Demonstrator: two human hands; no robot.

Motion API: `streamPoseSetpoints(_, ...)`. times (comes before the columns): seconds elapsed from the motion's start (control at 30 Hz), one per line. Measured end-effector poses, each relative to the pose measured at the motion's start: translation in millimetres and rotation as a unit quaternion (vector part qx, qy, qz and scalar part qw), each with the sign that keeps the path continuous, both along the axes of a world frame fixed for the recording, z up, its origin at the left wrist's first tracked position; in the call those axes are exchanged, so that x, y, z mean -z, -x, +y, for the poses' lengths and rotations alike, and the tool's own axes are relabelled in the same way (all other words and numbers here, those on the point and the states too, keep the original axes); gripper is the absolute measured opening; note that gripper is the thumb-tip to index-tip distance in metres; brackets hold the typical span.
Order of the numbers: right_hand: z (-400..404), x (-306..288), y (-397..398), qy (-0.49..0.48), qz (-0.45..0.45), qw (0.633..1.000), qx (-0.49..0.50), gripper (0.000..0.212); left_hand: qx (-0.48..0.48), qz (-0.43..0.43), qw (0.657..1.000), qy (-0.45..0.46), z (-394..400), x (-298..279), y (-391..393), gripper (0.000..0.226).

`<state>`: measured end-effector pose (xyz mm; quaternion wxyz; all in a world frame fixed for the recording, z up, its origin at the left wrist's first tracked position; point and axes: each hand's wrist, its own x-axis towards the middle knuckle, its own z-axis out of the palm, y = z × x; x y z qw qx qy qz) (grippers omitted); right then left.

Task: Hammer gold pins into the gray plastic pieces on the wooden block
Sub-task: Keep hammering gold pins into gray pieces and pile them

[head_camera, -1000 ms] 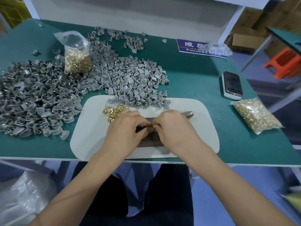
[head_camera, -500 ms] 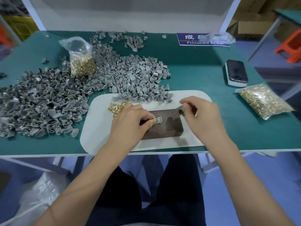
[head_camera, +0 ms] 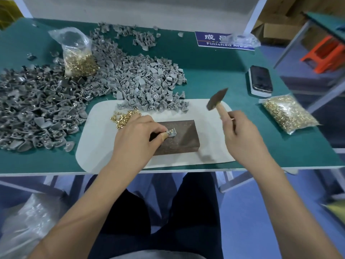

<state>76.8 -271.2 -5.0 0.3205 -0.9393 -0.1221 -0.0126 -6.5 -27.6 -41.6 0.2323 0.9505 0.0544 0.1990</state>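
One small gray plastic piece (head_camera: pixel 172 133) sits on top of the dark rectangular wooden block (head_camera: pixel 179 136), near the block's middle, with a glint of gold at its left edge that looks like a pin set in place, though it is too small to be sure. Left hand (head_camera: pixel 137 136) pinches the piece between thumb and fingertips, pressing it down onto the block. Right hand (head_camera: pixel 240 136) is wrapped around the pale wooden handle of a small dark-headed hammer (head_camera: pixel 216 100), the head raised above and to the right of the block, clear of the piece. Judgement: the strike is about to come. The piece looks light and rigid, smooth enough to skid on the wood under a blow, so it wants holding low by its edges, fingers kept off the pin's top. The pin looks tiny and stiff, likely to tip if hit off-centre. Block rests on a white rounded mat (head_camera: pixel 97 144) over the green tabletop (head_camera: pixel 214 75). Just left of the hand, a loose scatter of gold pins (head_camera: pixel 124 117) lies on the mat. Beyond, a broad heap of gray plastic pieces (head_camera: pixel 138 81) spreads across the table, with a clear bag of gold pins (head_camera: pixel 79 58) standing in it. Far right: a second flat bag of pins (head_camera: pixel 287 113) and a dark phone (head_camera: pixel 260 80).
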Motion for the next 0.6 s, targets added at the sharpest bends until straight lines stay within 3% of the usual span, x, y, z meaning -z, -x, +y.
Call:
streamPoseSetpoints(0.07,9,-7,11,-0.121,0.056,0.988,-0.076,0.018,0.004,-0.001,1.000,-0.002,1,-1,-1,0.009)
streamPoseSetpoints(0.13,14,-5,20,-0.148,0.092,0.976,-0.133,0.018,0.004,-0.008,1.000,-0.007,1,-1,-1,0.007)
streamPoseSetpoints(0.23,18,0,25,-0.107,0.107,0.978,-0.145,0.025,-0.004,-0.019,1.000,-0.010,-3,0,1,0.001)
streamPoseSetpoints(0.37,20,-5,27,-0.016,0.061,0.987,-0.149,0.023,-0.006,-0.028,1.000,-0.001,-5,3,0,0.003)
streamPoseSetpoints(0.5,26,-6,34,-0.058,0.011,0.992,-0.115,0.026,0.002,-0.034,0.999,-0.005,-4,4,0,0.004)
streamPoseSetpoints(0.6,33,3,42,-0.026,0.019,0.993,-0.118,0.029,-0.006,-0.027,1.000,0.014,-4,3,1,0.005)
